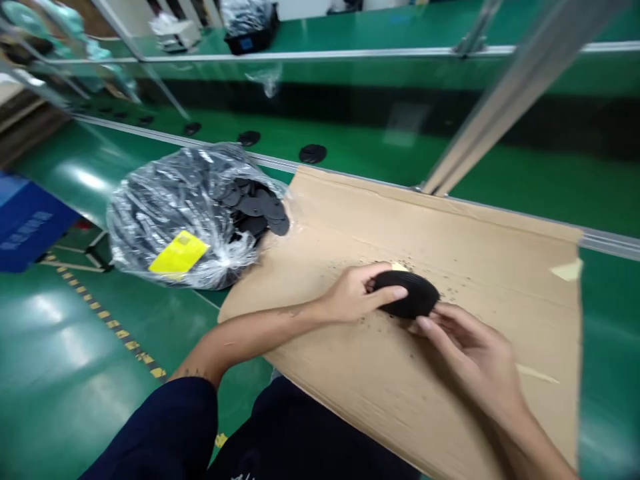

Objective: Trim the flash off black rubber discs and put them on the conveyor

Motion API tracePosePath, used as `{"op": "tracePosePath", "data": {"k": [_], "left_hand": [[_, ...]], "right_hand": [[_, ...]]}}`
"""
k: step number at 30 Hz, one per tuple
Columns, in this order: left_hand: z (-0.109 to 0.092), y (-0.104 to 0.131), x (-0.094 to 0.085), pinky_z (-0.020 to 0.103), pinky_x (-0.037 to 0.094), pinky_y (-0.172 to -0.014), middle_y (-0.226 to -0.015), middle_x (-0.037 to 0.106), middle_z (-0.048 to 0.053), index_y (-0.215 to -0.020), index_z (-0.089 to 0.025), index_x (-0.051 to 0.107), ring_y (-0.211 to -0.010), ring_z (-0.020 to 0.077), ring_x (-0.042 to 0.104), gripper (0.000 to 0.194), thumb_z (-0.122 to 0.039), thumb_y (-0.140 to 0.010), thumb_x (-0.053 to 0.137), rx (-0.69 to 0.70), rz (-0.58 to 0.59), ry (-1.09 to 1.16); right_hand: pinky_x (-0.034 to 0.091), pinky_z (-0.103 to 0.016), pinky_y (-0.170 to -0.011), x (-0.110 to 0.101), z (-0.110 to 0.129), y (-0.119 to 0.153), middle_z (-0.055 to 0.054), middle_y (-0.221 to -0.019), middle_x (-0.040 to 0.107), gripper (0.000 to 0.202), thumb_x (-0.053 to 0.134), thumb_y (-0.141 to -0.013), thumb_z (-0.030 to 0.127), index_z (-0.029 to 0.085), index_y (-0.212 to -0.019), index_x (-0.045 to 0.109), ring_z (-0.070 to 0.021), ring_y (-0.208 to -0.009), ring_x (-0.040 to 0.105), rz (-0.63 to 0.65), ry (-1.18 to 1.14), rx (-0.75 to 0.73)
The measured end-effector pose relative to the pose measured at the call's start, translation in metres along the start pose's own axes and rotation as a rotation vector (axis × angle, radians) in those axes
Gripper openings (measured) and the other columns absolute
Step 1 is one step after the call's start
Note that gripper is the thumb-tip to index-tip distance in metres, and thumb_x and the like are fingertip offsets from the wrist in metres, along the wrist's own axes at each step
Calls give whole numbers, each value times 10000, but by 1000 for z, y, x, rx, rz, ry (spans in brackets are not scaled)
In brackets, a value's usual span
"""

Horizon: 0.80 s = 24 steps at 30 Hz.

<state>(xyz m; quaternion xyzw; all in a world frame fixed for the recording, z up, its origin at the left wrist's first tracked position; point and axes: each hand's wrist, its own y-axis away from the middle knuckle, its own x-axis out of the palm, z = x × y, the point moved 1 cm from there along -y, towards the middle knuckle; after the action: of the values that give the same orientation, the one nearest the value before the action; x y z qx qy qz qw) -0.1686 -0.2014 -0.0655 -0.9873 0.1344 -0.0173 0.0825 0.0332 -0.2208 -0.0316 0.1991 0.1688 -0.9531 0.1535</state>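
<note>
A black, ridged oval disc or thin stack of discs is held above the cardboard sheet; I cannot tell whether it is one piece or several. My left hand grips its left side, thumb across the top face. At its lower right edge, my right hand pinches it between thumb and fingers. Small dark crumbs lie scattered on the cardboard around and beneath it. To the left, a clear plastic bag with a yellow label lies with its mouth open, showing many loose black discs.
Beyond the metal rail, black discs lie spaced in a row on a green surface. A slanted metal post rises behind the cardboard. At far left are a blue bin and striped floor tape.
</note>
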Motion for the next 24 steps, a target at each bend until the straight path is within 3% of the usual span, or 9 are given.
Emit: {"op": "tracePosePath", "data": {"k": [4,7,9,12,16,19,24], "left_hand": [[1,-8,-11,302,582,-901,-1079,747,84,-1116,-135,687,-987,187,711,325,-418,-960,647,76,-134,-169],[-3,-13,-18,350,579,-931,-1072,763,104,-1087,-139,710,-992,208,712,277,-377,-953,659,254,-226,-365],[-6,-15,-19,383,577,-924,-1034,773,108,-1055,-141,723,-969,214,710,239,-348,-953,661,399,-208,-472],[-7,-13,-16,381,576,-906,-1028,771,111,-1056,-136,723,-973,202,706,200,-295,-969,638,552,-176,-517],[-4,-7,-11,354,580,-869,-1026,752,102,-1097,-139,713,-957,184,692,181,-234,-976,618,577,-207,-497],[-4,-3,-9,344,580,-874,-1043,736,106,-1126,-133,704,-983,182,685,190,-184,-967,613,561,-204,-473],[-8,1,-6,305,591,-838,-1024,728,95,-1148,-132,701,-960,161,695,208,-185,-954,649,531,-169,-429]], "right_hand": [[609,-487,-867,-30,-11,9,-96,-1108,732,360,642,-942,439,372,-1295,656,-327,-952,739,79,418,-247],[550,-568,-850,-59,-27,34,-156,-1200,688,590,625,-918,485,478,-1490,481,-413,-1093,691,62,681,-340],[536,-637,-798,-75,-33,54,-223,-1209,661,745,600,-907,511,385,-1596,345,-477,-1081,672,112,832,-368],[561,-591,-787,-85,-31,77,-247,-1226,657,762,546,-942,489,291,-1628,281,-452,-1053,679,197,958,-278],[567,-505,-755,-82,-17,86,-184,-1167,681,605,511,-980,473,238,-1533,432,-378,-982,688,247,1013,-195],[561,-428,-717,-81,-4,78,-178,-1157,668,504,528,-984,446,222,-1436,541,-326,-956,686,167,996,-140],[555,-397,-787,-66,15,42,-109,-1034,689,362,382,-1041,401,235,-1218,650,-265,-951,685,-91,525,-69]]}}
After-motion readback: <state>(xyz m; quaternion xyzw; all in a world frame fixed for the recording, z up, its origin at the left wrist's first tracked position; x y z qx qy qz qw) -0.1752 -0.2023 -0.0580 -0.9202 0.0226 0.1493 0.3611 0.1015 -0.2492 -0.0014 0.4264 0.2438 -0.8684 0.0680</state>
